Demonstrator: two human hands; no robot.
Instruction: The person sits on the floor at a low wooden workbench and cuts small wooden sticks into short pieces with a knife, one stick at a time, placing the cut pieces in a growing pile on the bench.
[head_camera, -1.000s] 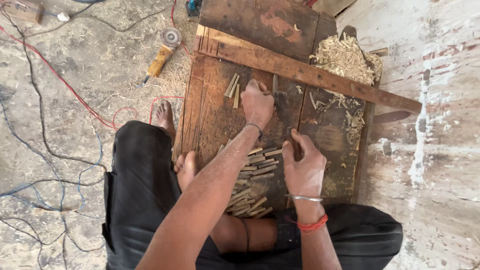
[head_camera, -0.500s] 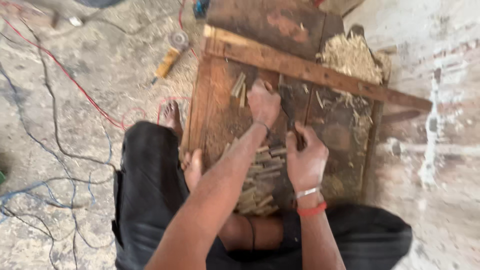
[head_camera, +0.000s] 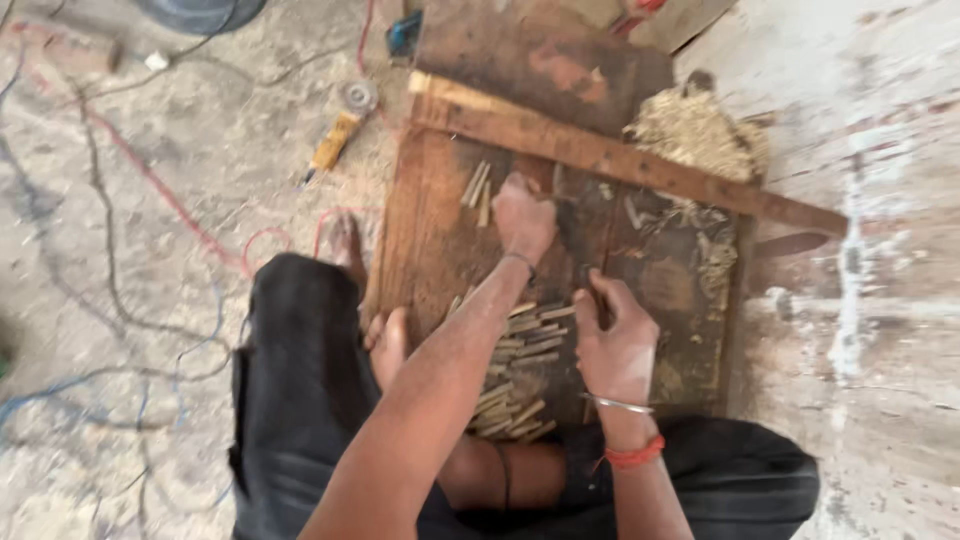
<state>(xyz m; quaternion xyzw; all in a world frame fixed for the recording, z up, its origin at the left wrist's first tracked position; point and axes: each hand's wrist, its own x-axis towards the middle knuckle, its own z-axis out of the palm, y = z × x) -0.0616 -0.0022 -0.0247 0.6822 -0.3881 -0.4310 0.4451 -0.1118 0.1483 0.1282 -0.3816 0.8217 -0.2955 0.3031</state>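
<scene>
one head-worn view looks steeply down, close over the wooden board (head_camera: 430, 240) and lap.

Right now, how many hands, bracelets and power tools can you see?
Hands: 2, the left hand and the right hand
Bracelets on the right wrist: 2, a metal bangle and a red band
Yellow power tools: 1
Total: 5

Two hands, one angle grinder (head_camera: 340, 135), one plank (head_camera: 620, 160), three loose sticks (head_camera: 476, 187) (pile uncounted)
</scene>
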